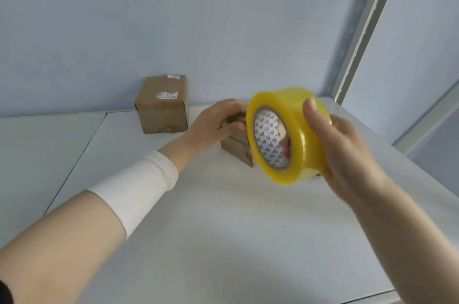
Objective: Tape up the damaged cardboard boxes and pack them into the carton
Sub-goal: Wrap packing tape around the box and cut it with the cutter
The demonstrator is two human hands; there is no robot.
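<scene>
A big yellow tape roll (301, 140) is held up above the table, gripped by my right hand (347, 152) with the thumb over its outer face. Behind the roll sits a small brown cardboard box (236, 150), mostly hidden by the roll. My left hand (218, 122) grips the top of that box, fingers curled over its near edge. A second, taller cardboard box (162, 105) with a white label stands against the wall at the back, apart from both hands.
The white table (223, 229) has a seam (74, 167) running along its left part. A blue wall rises right behind the boxes. A white metal frame post (367, 30) slants up at the right, where the table's edge falls away.
</scene>
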